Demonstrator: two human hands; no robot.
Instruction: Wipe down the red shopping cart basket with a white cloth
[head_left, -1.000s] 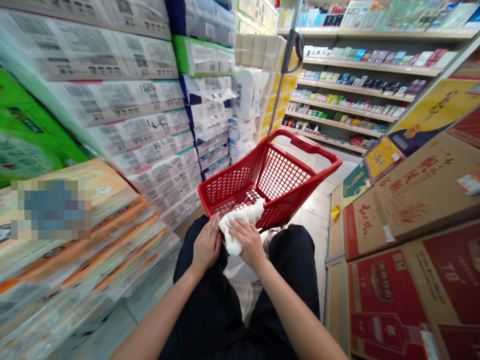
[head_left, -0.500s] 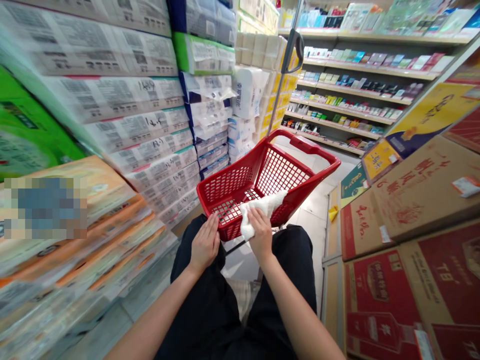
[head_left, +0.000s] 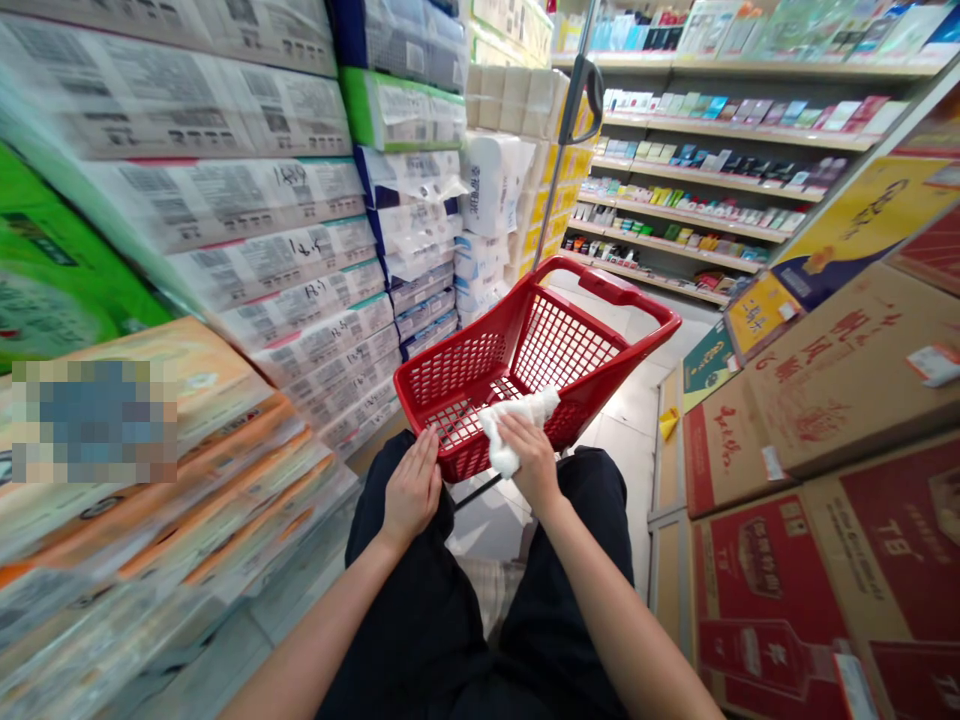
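A red plastic shopping basket (head_left: 517,365) with a mesh wall stands tilted in front of my lap. My right hand (head_left: 531,462) is shut on a crumpled white cloth (head_left: 521,425), pressing it against the near rim and inner wall. My left hand (head_left: 411,490) grips the near left side of the basket, with its fingers spread along the rim. Both hands touch the basket. The cloth hides part of the basket's near corner. Black trousers (head_left: 405,560) cover my legs below the basket.
A tall metal pull handle with a black grip (head_left: 581,100) rises from the basket's far end. Stacked packs of toilet paper (head_left: 262,200) wall the left, with cardboard cartons (head_left: 825,400) on the right. Goods shelves (head_left: 712,170) stand beyond, with a tiled floor (head_left: 630,420) between.
Since the oldest frame, the cloth has moved right along the near rim with my right hand. My left hand has moved from the cloth to the basket. Little has changed in the last half second.
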